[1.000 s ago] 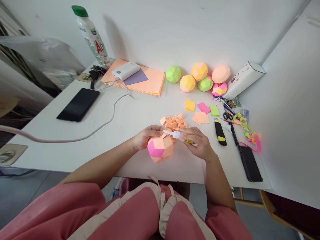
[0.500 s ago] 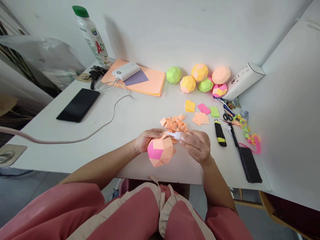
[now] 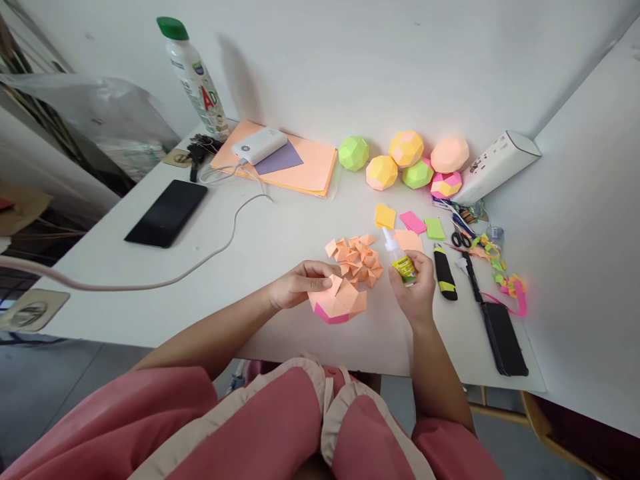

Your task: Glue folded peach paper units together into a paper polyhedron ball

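Note:
My left hand (image 3: 296, 283) grips an unfinished orange and pink paper ball (image 3: 337, 301), resting it low on the white table (image 3: 280, 233) near the front edge. My right hand (image 3: 415, 288) is closed round a small glue bottle (image 3: 399, 257), held upright with its white nozzle pointing up and away. A heap of folded orange paper pieces (image 3: 356, 257) lies just behind the ball, between my two hands.
Several finished paper balls (image 3: 405, 160) sit at the back by the wall. Small coloured paper stacks (image 3: 407, 220), a black and yellow cutter (image 3: 444, 273), scissors (image 3: 459, 237) and a black case (image 3: 504, 333) lie right. A phone (image 3: 167, 212), cable, power bank (image 3: 259, 145) and bottle (image 3: 195, 77) are left.
My right hand drew the glue bottle away from the ball and turned it upright. My left hand tipped the ball over and lowered it toward the table.

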{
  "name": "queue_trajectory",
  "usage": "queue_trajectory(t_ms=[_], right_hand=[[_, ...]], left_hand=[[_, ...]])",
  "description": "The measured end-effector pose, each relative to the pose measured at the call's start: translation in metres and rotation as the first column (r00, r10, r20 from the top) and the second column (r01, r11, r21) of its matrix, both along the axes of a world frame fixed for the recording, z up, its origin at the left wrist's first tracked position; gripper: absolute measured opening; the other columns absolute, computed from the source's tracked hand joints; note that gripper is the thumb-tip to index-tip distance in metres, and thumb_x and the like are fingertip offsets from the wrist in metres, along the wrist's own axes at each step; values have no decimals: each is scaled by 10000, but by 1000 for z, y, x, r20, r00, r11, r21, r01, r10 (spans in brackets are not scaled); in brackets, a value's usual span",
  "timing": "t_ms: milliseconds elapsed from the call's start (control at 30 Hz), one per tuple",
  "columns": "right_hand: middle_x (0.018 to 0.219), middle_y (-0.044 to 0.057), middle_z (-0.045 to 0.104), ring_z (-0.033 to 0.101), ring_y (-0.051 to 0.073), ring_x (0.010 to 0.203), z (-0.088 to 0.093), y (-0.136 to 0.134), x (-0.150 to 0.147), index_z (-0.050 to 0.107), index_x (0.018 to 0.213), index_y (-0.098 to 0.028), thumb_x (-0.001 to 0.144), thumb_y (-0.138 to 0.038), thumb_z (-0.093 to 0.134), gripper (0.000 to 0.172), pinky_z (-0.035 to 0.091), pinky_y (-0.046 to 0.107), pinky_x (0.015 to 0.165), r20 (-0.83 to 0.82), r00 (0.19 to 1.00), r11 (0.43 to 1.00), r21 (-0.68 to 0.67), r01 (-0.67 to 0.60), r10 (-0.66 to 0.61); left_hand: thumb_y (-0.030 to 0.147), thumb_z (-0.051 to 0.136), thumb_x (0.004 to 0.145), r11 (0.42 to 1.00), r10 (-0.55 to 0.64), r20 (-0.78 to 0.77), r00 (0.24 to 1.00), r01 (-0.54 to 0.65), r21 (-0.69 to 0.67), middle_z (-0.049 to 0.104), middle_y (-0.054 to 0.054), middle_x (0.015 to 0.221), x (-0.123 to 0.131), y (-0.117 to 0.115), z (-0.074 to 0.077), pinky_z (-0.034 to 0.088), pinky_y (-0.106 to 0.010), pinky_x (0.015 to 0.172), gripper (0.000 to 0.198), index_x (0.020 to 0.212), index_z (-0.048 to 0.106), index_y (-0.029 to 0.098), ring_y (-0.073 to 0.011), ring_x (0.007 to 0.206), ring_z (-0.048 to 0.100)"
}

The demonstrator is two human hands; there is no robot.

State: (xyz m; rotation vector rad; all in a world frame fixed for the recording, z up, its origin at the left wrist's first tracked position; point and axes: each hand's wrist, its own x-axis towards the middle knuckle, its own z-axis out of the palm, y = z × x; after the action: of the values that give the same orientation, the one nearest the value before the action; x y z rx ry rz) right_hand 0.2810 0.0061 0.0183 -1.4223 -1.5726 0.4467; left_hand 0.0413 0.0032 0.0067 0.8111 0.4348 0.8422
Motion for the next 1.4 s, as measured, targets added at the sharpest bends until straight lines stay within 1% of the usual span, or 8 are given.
queue_trajectory(t_ms=[333,500,600,667,733,867,1267,1400], right_hand=[[826,82,620,582,242,749,-21,18,25,508,963,-185,691,-223,565,281,423,317,606,498,859,928,-253,275,-119],[890,125,634,578,274,871,-23,20,27,550,904,-175,699,-196,605,213,455,376,722,542,833,971,-119,206,-110],[1042,142,631,549,286,1030,-11,12,10,604,865,-176,768,-282,615,143,430,455,904,328,944,998,60,3,-23],[960,92,661,594,230,955,-6,1,-6,630,841,-192,842,-331,568,153,465,404,881,22,974,975,-15,-223,223],[882,69,678,632,196,856,-5,-10,-22,660,868,-192,895,-404,500,267,503,347,783,-351,839,812,-273,-516,415],[733,18,650,587,134,657,-15,-20,-35,693,816,-192,786,-531,626,347,471,265,605,-753,629,522,-464,-716,193],[812,2,699,628,117,742,-11,-11,-27,713,831,-208,600,-310,833,279,495,243,681,-839,534,484,-427,-764,102],[818,0,702,635,110,743,-10,-11,-26,710,826,-204,623,-313,820,255,497,237,687,-869,492,402,-432,-807,53]], left_hand=[[281,773,673,1000,-13,54,998,13,-2,617,-34,703,0,1,0,452,-258,615,147,728,737,149,-140,650,585],[289,771,669,999,-44,55,998,45,-21,670,-56,759,0,2,0,471,-274,645,165,753,745,149,-151,671,609],[293,766,675,997,-78,30,996,79,-23,674,-68,767,0,1,1,473,-283,667,172,744,740,137,-164,697,614],[290,759,684,996,-88,-7,996,87,-31,664,-64,741,2,-1,3,470,-279,667,170,729,732,128,-159,686,605],[286,754,694,996,-80,-58,995,78,-43,649,-53,717,3,-3,5,463,-267,659,168,716,721,123,-147,670,592],[278,748,705,996,-66,-141,988,58,-61,629,-30,684,6,-5,7,445,-244,630,166,698,696,120,-125,637,567],[258,714,730,997,-64,-216,974,52,-60,632,-25,664,6,-4,0,428,-239,591,141,731,688,119,-119,604,552],[247,691,757,996,-86,-218,972,79,-44,623,-22,682,4,-4,1,433,-240,615,128,730,683,122,-114,620,548]])
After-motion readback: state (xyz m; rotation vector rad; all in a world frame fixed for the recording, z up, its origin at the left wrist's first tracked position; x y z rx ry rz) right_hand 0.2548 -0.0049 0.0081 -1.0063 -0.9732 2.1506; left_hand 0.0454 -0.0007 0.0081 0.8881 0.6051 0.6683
